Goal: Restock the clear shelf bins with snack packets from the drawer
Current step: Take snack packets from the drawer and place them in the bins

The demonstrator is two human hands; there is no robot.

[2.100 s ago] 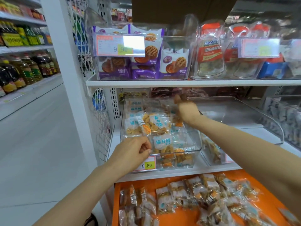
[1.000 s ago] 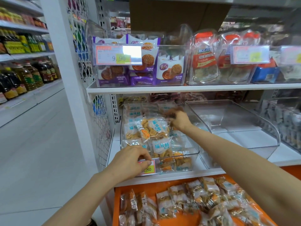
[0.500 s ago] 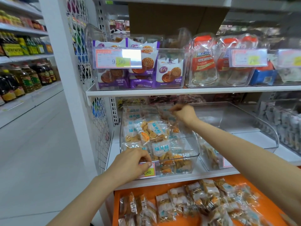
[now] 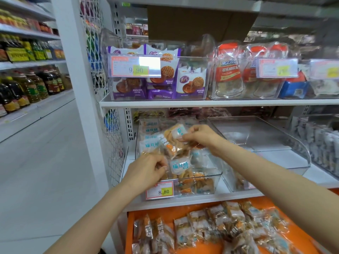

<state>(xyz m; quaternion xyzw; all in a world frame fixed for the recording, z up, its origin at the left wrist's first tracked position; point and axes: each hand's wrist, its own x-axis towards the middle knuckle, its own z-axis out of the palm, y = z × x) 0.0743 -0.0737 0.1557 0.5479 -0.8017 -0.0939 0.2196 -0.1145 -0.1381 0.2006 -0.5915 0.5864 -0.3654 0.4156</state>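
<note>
I stand in a shop aisle, pale floor (image 4: 45, 162) and oil bottles (image 4: 33, 88) far left, white shelf (image 4: 183, 201) ahead. My left hand (image 4: 146, 171) curls its fingers on a front packet (image 4: 162, 171) in the clear bin (image 4: 218, 174). My right hand (image 4: 200, 134) pinches a top packet (image 4: 176, 132) above the pile. Loose packets (image 4: 211, 228) lie in the orange drawer (image 4: 286, 204) below.

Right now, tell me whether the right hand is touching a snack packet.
Touching. Head view: the right hand pinches a snack packet by its edge above the clear bin.
</note>
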